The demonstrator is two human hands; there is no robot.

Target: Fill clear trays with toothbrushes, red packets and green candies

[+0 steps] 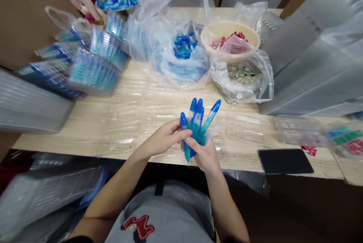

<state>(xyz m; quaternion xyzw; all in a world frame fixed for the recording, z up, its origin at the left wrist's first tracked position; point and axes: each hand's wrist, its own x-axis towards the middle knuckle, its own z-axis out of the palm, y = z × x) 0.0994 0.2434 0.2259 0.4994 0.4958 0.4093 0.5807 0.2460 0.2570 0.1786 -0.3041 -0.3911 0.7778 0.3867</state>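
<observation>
Over the front edge of the table, my left hand (pixel 162 139) pinches one blue-capped, teal-bodied pen-like tube (pixel 183 121) between thumb and fingers. My right hand (pixel 208 156) is closed around a fanned bunch of several similar blue-capped tubes (pixel 195 123), caps pointing away from me. One tube (pixel 212 113) of that bunch leans out to the right. The two thumbs are close together, and the lower ends of the bunch are partly hidden by my fingers. Transparent plastic trays (pixel 121 122) lie flat on the wooden table beneath and beside my hands.
Filled blister packs (pixel 93 70) are piled at left. Behind my hands stand a plastic bag (pixel 161 61) of blue tubes, a cream bowl (pixel 208 35) with red packets and a bag (pixel 268 84) of small packets. Tall grey stacks (pixel 306 61) and a phone (pixel 286 161) are at right.
</observation>
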